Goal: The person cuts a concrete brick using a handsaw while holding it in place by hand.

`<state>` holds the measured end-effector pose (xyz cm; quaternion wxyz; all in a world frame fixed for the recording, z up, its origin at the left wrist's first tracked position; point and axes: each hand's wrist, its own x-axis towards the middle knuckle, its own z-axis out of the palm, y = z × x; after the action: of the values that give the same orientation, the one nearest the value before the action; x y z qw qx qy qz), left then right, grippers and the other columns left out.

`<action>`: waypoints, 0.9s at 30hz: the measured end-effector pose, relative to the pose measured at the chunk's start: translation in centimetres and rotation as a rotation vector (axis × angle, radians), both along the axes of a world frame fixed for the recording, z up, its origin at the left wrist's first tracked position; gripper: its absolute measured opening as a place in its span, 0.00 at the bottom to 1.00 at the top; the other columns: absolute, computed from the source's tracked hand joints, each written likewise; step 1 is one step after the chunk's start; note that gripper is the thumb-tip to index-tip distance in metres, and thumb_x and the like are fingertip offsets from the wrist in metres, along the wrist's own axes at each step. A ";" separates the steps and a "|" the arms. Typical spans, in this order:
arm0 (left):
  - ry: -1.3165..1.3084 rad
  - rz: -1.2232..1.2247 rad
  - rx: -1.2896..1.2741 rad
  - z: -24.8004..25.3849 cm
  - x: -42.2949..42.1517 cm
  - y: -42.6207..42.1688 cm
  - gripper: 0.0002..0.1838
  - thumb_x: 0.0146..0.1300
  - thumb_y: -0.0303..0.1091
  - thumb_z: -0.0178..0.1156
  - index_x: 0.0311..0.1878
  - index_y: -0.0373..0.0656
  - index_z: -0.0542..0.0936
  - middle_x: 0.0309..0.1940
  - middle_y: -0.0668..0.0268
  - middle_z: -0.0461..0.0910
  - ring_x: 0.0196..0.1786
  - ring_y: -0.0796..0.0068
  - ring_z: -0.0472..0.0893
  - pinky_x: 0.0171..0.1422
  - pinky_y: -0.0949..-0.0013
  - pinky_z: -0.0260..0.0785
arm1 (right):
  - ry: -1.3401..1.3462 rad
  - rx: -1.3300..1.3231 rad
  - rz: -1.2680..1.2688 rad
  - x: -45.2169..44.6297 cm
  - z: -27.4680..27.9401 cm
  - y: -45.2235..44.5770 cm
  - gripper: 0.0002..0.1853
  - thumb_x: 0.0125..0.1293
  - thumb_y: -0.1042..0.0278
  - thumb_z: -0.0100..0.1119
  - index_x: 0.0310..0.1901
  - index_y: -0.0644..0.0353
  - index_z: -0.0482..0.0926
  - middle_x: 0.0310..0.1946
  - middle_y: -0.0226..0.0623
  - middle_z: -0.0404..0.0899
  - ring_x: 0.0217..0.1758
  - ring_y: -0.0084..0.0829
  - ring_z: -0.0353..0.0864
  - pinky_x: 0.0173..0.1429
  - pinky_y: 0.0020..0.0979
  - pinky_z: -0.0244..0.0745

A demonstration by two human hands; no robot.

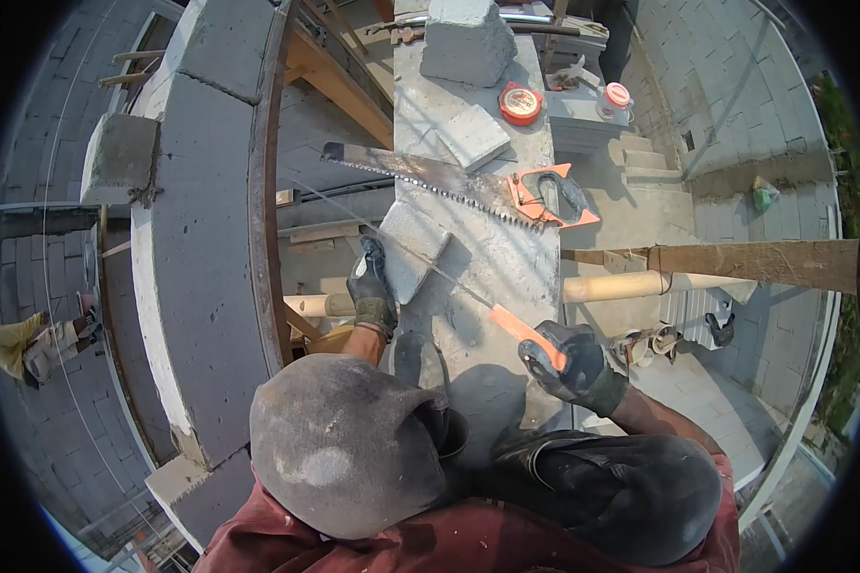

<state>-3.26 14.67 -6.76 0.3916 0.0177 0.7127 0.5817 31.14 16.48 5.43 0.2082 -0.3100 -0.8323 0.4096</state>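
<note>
A grey lightweight concrete block (pixel 414 250) lies on the dusty work platform (pixel 468 329) in front of my knees. My gloved left hand (pixel 371 284) grips the block along its left edge, with some of the fingers hidden. My right hand (pixel 570 365), also gloved, is wrapped round the orange handle of a handsaw (pixel 518 334). That saw's thin blade, seen nearly edge-on, runs across the block in a cut line and sticks out beyond its far left side. A second handsaw (pixel 549 196) with an orange and black handle lies flat just beyond the block.
Farther along the platform are a flat block piece (pixel 473 137), a red tape measure (pixel 520 103) and a large block (pixel 466 43). A block wall (pixel 205 229) rises at the left. Wooden beams (pixel 755 265) and bamboo (pixel 612 286) cross at the right. Another person (pixel 43 349) is far left below.
</note>
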 end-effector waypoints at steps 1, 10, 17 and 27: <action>-0.019 0.057 -0.003 -0.1 0.2 0.2 0.26 0.70 0.55 0.67 0.47 0.36 0.87 0.37 0.69 0.84 0.38 0.76 0.79 0.45 0.68 0.74 | 0.051 -0.139 -0.034 1.2 0.4 -0.8 0.10 0.62 0.66 0.71 0.38 0.61 0.80 0.25 0.43 0.78 0.23 0.47 0.80 0.28 0.43 0.73; 0.014 0.001 0.013 -0.3 -0.2 -0.6 0.29 0.71 0.56 0.65 0.50 0.33 0.85 0.41 0.66 0.85 0.40 0.72 0.80 0.48 0.66 0.73 | -0.123 -0.015 -0.001 -3.7 2.3 1.7 0.15 0.69 0.56 0.63 0.41 0.63 0.79 0.21 0.50 0.79 0.24 0.52 0.81 0.29 0.48 0.74; -0.057 -0.039 -0.059 1.7 0.0 -0.1 0.37 0.68 0.66 0.62 0.53 0.32 0.84 0.44 0.62 0.84 0.43 0.70 0.81 0.50 0.64 0.75 | -0.072 -0.109 -0.031 1.4 1.7 0.2 0.12 0.67 0.61 0.67 0.37 0.62 0.80 0.21 0.47 0.79 0.22 0.51 0.80 0.27 0.45 0.74; 0.040 -0.190 -0.104 2.0 -0.2 -0.6 0.47 0.68 0.72 0.55 0.71 0.35 0.73 0.63 0.60 0.78 0.60 0.66 0.79 0.64 0.66 0.71 | -0.155 0.057 -0.027 -2.8 2.1 2.4 0.11 0.71 0.60 0.62 0.33 0.57 0.80 0.26 0.42 0.78 0.26 0.46 0.81 0.29 0.44 0.71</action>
<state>-3.43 14.04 -4.81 0.4312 0.0763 0.7448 0.5035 28.35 18.92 7.53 0.1571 -0.3461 -0.8530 0.3578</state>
